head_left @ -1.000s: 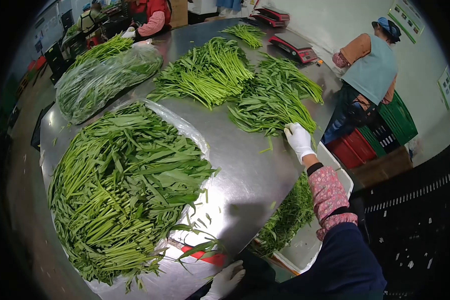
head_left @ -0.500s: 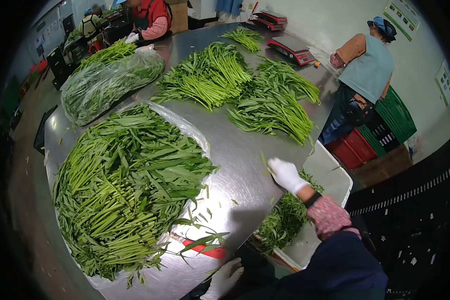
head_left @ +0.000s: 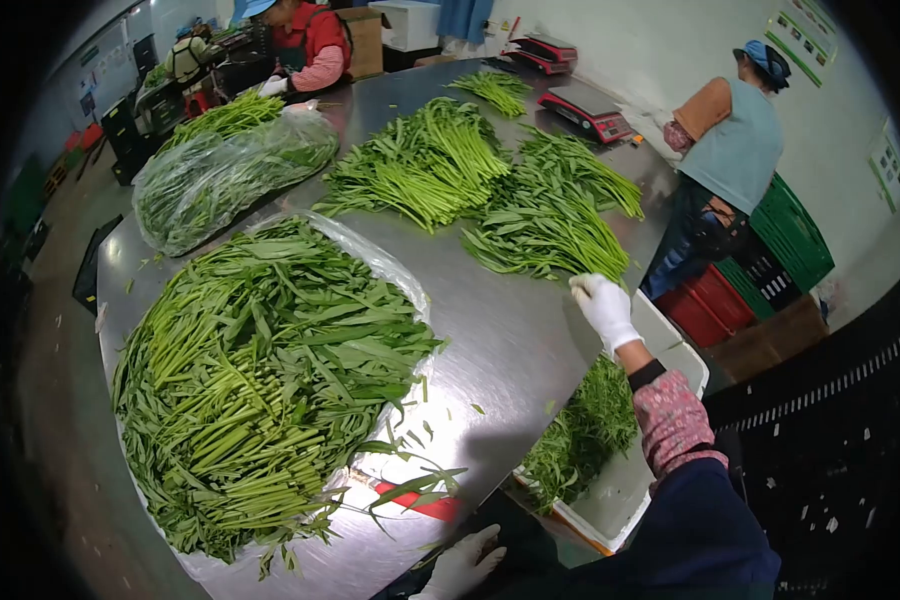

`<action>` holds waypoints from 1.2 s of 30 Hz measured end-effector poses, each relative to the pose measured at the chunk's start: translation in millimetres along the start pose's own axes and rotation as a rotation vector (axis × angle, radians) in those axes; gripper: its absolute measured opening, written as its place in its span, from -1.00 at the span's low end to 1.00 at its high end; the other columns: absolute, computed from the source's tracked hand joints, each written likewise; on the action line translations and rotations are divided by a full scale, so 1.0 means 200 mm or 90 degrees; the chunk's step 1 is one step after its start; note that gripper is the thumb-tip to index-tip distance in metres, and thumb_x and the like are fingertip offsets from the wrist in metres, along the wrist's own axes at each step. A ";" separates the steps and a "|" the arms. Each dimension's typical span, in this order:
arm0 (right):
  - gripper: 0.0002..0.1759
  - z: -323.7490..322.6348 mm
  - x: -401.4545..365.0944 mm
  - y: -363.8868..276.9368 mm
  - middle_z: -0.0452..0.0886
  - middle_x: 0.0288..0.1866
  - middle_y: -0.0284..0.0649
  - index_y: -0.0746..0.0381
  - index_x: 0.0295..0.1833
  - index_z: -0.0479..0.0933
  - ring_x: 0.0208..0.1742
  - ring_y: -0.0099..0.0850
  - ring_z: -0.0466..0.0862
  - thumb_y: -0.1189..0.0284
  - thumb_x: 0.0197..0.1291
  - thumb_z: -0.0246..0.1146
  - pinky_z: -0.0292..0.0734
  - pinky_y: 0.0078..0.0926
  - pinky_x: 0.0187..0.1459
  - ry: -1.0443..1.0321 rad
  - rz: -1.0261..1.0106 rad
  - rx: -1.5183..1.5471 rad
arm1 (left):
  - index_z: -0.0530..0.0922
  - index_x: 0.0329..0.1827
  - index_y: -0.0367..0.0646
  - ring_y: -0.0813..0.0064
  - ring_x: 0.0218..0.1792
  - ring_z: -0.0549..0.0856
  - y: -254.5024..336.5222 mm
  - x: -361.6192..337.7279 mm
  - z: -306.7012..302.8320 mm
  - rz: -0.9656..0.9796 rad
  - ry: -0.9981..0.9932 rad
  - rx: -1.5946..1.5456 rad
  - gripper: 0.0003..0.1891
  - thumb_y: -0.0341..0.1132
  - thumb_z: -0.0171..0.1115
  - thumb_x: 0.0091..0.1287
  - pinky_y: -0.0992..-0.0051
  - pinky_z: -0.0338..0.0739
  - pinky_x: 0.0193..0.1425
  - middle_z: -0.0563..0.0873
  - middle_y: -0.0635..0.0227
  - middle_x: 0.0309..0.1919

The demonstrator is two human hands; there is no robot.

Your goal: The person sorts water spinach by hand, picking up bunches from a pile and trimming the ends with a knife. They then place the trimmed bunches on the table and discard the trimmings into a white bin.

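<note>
White-gloved right hand (head_left: 605, 308) half-curled, just beside leafy greens (head_left: 562, 232).

Your table (head_left: 490, 345) is smooth metal, its brushed surface throwing back a glossy glare. The bag (head_left: 220, 178) beyond your greens (head_left: 270, 390) is clear, shiny, wrinkled plastic; those leaves look mostly matt. Your right glove (head_left: 606, 308) and left glove (head_left: 460, 568) look matt white. Your cuff (head_left: 670, 415) is patterned cloth, the tub (head_left: 625, 492) smooth plastic, the box (head_left: 358, 45) matt brown cardboard.

Gloved right hand (head_left: 604, 310) near leafy bundles (head_left: 552, 225) on metal table (head_left: 500, 345).
</note>
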State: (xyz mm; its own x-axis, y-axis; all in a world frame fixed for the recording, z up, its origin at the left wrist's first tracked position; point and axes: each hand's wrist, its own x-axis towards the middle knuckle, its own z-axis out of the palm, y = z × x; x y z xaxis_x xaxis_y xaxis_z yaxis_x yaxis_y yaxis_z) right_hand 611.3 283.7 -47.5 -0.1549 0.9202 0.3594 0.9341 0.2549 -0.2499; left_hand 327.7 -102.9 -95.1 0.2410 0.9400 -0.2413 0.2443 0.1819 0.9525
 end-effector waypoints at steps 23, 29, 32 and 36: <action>-0.87 0.35 0.54 0.29 0.55 -0.50 -0.21 0.25 -0.08 0.44 -0.60 -0.39 0.58 0.40 0.47 0.08 0.51 -0.41 -0.44 0.300 0.333 0.559 | 0.37 0.46 -0.25 0.40 0.20 0.60 0.09 0.18 -0.04 -0.093 -0.205 -0.248 -0.48 -0.35 0.24 0.47 0.46 0.48 0.30 0.63 0.15 0.19; -0.92 0.28 0.38 0.09 0.63 -0.23 -0.14 0.15 -0.12 0.55 -0.27 -0.13 0.69 0.44 0.31 0.28 0.60 -0.26 -0.25 0.269 -0.152 0.140 | 0.38 0.44 -0.25 0.38 0.20 0.62 0.10 0.20 -0.04 -0.117 -0.171 -0.245 -0.49 -0.32 0.24 0.47 0.45 0.48 0.31 0.64 0.13 0.18; -0.92 0.34 0.39 0.12 0.62 -0.25 -0.19 0.08 -0.14 0.54 -0.27 -0.15 0.68 0.38 0.27 0.26 0.59 -0.23 -0.28 0.117 -0.116 -0.089 | 0.38 0.44 -0.24 0.37 0.23 0.61 0.10 0.21 -0.03 -0.128 -0.185 -0.249 -0.49 -0.31 0.25 0.47 0.45 0.48 0.32 0.64 0.13 0.19; -0.91 0.39 0.44 0.11 0.61 -0.27 -0.18 0.08 -0.14 0.53 -0.27 -0.15 0.68 0.37 0.27 0.25 0.58 -0.20 -0.30 0.068 -0.090 -0.199 | 0.38 0.44 -0.23 0.37 0.24 0.61 0.11 0.23 0.00 -0.129 -0.216 -0.227 -0.49 -0.30 0.24 0.47 0.44 0.48 0.32 0.64 0.13 0.21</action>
State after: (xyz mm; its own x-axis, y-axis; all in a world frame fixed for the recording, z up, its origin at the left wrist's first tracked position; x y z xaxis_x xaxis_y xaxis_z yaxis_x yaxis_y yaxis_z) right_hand 593.4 394.3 -91.1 -0.2709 0.8415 0.4674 0.9615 0.2594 0.0903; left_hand 343.6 -55.3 -86.2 0.5270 0.7403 -0.4173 -0.0026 0.4925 0.8703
